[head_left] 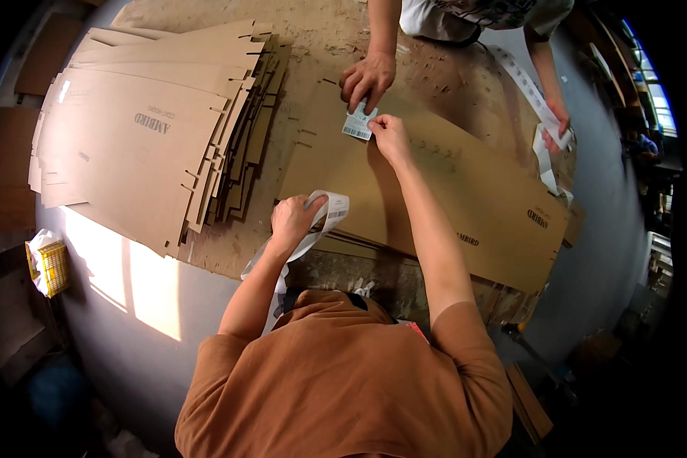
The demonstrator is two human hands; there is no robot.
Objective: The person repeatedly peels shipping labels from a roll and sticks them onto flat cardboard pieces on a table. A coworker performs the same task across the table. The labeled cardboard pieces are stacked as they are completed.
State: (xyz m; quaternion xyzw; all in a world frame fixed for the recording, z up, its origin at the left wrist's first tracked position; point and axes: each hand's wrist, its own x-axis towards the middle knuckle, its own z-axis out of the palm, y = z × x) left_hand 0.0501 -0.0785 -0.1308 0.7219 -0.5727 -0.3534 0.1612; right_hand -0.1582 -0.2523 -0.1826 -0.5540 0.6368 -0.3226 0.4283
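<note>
My left hand (291, 220) is closed around a looped strip of white labels (334, 215), whose tail hangs past the table's near edge. With pinched fingers, my right hand (391, 139) holds the right edge of a white barcode label (356, 122), which lies against a flat brown cardboard sheet (481, 210). A co-worker's hand (369, 78) reaches from the far side and presses fingertips on the same label's upper edge. At the right, the co-worker's other hand (559, 126) holds another white label strip (520, 80).
A tall stack of flat, slotted cardboard sheets (122, 137) covers the left of the worn wooden table (320, 30). More sheets lie under the one before me. A yellow basket (52, 267) with white material stands beyond the table's left edge. The co-worker stands across the table.
</note>
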